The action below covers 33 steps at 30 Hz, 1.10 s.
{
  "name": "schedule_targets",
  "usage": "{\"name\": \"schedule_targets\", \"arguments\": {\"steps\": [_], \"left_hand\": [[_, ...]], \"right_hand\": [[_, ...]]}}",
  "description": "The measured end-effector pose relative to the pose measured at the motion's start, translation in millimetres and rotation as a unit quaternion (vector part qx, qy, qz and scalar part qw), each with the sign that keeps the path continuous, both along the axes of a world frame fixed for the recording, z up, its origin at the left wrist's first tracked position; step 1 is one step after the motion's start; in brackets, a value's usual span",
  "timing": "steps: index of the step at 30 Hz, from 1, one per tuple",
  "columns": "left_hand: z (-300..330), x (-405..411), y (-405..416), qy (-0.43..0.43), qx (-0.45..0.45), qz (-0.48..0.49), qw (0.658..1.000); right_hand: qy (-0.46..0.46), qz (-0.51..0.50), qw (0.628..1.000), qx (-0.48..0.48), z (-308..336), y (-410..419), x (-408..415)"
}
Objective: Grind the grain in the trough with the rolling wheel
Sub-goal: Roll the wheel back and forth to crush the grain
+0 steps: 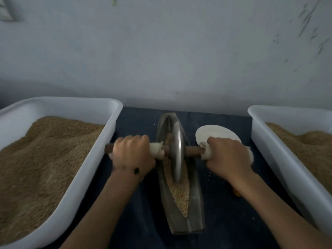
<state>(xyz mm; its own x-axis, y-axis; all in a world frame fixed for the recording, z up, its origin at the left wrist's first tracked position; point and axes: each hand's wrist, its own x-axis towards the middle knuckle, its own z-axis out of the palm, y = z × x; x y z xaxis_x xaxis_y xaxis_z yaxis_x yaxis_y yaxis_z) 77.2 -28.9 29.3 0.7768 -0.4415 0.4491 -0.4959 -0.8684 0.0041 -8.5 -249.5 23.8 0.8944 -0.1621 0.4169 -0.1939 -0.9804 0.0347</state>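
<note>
Grain (180,192) is spread along the metal trough (195,209) between two white tubs. From the left, the wheel's axle is gripped by the left hand (133,151), fingers curled around it; the rolling wheel (177,151) stands upright in the grain; the right hand (227,155) is clamped likewise.

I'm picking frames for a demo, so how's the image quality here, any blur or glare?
Head view: dim, flat light; soft overall, with motion smear on both hands, left hand and right hand; a pale sheen on the wheel; wide-angle bending at the tubs' rims.
</note>
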Motion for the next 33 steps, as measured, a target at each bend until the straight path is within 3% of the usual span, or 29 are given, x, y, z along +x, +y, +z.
{"name": "schedule_targets", "arguments": {"steps": [3, 6, 8, 11, 18, 21, 25, 28, 30, 33], "left_hand": [[-11.5, -43.6, 23.7, -0.054, -0.067, -0.058, 0.995], [-15.9, -52.0, 33.3, -0.053, -0.057, -0.073, 0.994], [-17.7, -41.6, 30.5, -0.006, -0.048, -0.051, 0.998], [-13.8, -14.5, 17.8, 0.049, -0.008, 0.045, 0.998], [19.5, 43.0, -21.2, 0.097, 0.095, 0.023, 0.99], [16.2, 19.5, -12.8, 0.058, 0.067, 0.016, 0.996], [-5.0, -42.2, 16.5, -0.102, -0.05, -0.063, 0.992], [-9.3, -59.2, 26.3, -0.185, -0.067, -0.094, 0.976], [-9.7, -55.0, 25.8, -0.184, -0.066, -0.099, 0.976], [-15.4, -29.9, 19.7, -0.095, -0.059, -0.086, 0.99]], "right_hand": [[-0.103, 0.05, 0.992, -0.046, 0.7, 14.5, -42.7], [-0.109, 0.077, 0.99, -0.051, 6.1, 17.7, -50.0], [-0.077, 0.093, 0.991, -0.052, 12.4, 16.1, -34.1], [0.043, 0.046, 0.997, -0.055, 18.0, 5.0, 8.2], [0.122, -0.013, 0.986, 0.111, 3.5, -21.4, 50.8], [0.046, -0.027, 0.996, 0.077, -5.1, -7.8, 24.0], [-0.146, 0.033, 0.988, -0.035, -20.8, 10.4, -44.1], [-0.171, 0.063, 0.982, -0.045, -30.3, 10.3, -76.3], [-0.164, 0.064, 0.984, -0.038, -26.4, 11.2, -77.3], [-0.156, 0.067, 0.984, -0.058, -13.7, 11.7, -47.1]]}}
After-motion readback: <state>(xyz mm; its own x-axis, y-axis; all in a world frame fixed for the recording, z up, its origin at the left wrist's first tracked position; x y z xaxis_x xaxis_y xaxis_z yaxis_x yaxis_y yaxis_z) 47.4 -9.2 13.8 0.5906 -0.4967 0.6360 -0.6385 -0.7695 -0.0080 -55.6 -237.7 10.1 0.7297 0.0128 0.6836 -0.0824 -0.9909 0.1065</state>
